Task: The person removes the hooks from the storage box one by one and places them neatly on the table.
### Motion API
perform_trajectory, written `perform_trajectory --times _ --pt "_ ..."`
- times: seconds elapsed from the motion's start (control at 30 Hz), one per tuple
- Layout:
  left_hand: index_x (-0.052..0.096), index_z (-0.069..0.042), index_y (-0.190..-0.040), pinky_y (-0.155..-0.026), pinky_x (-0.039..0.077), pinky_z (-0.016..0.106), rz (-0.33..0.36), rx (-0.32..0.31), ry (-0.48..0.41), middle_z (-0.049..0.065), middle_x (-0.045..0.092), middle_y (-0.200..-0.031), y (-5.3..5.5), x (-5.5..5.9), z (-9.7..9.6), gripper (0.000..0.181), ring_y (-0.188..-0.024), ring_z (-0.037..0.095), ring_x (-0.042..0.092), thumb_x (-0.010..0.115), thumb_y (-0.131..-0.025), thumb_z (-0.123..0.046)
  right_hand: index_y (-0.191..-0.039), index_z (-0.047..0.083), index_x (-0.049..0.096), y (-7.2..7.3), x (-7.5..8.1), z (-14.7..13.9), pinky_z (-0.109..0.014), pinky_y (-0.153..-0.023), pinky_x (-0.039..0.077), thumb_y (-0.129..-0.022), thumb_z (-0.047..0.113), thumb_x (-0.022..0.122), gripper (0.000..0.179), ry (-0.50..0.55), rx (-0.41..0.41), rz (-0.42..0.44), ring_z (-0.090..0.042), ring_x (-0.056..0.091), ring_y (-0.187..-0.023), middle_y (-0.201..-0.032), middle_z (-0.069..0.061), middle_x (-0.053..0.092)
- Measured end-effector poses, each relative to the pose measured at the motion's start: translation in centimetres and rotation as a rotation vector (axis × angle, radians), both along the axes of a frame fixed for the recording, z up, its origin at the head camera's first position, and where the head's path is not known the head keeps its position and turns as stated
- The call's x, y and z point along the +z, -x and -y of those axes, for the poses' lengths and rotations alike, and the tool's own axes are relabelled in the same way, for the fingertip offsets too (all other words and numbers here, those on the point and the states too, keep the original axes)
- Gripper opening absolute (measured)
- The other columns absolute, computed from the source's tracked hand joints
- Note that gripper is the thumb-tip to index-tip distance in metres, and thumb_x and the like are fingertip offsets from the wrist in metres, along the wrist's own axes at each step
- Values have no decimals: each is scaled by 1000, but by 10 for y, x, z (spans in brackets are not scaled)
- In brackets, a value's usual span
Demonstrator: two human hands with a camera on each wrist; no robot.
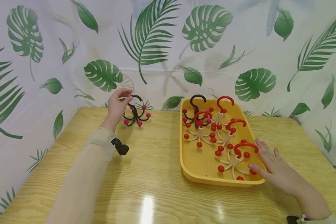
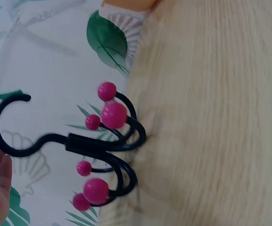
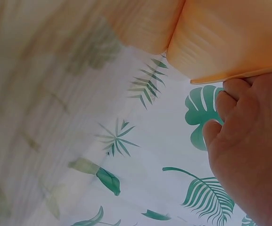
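Left fingers (image 1: 125, 93) pinched a black hanger (image 1: 134, 114); at its four o'clock, straight right fingers (image 1: 264, 152) touched a yellow tray (image 1: 196, 165) crowded with red-hooked hangers (image 1: 237, 155).

From here I have the left arm (image 1: 109, 123) stretched well forward in its pale sleeve (image 1: 81, 174), thumb and forefinger of the left hand (image 1: 119, 104) meeting in a pinch. The right arm (image 1: 310, 199) angles in from the lower right; I see the right hand (image 1: 277, 171) back-up, fingers mostly straight, thumb spread away.
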State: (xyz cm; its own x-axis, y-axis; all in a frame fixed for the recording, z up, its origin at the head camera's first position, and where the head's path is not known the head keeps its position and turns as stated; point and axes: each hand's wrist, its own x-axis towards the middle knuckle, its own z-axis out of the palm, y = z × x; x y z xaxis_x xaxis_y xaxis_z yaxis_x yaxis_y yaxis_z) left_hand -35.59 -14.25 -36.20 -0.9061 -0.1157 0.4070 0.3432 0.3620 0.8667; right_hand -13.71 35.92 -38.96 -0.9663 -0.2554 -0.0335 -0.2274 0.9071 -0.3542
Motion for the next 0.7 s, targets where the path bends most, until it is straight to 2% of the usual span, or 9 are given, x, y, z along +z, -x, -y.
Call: perform_trajectory --times 0.1,0.2,0.37,0.5,0.7 --pt "64 -4 -117 -94 43 34 -17 1 15 11 60 -117 -5 11 -8 28 -108 24 54 68 -89 -10 -152 3 4 0 0 0 -51 -109 -16 -98 45 48 82 4 1 0 -34 -11 -143 -157 -21 -2" --pt "63 -5 -119 -96 41 36 -44 -27 5 11 57 -120 -13 24 -23 32 -109 26 52 69 -89 -13 -152 3 3 0 0 -1 -49 -109 -17 -98 44 48 82 5 0 1 -33 -12 -143 -157 -21 -3" --pt "62 -5 -120 -95 43 36 -80 -150 -33 11 56 -119 -31 38 -52 34 -108 25 53 70 -88 -17 -152 3 4 0 -1 -1 -48 -109 -18 -98 44 49 82 9 1 0 -33 -12 -143 -157 -20 -2" --pt "62 -4 -118 -94 44 37 -91 -279 -78 12 57 -118 -44 42 -76 33 -107 28 55 70 -88 -14 -153 3 3 0 -1 -1 -49 -109 -18 -98 44 49 82 11 0 3 -33 -12 -143 -157 -20 -3" --pt "62 -1 -117 -91 47 34 -104 -417 -87 11 58 -116 -58 37 -107 32 -102 23 56 70 -88 -10 -153 4 1 0 1 1 -48 -108 -20 -98 44 48 82 7 4 10 -29 -14 -143 -157 -18 -5"
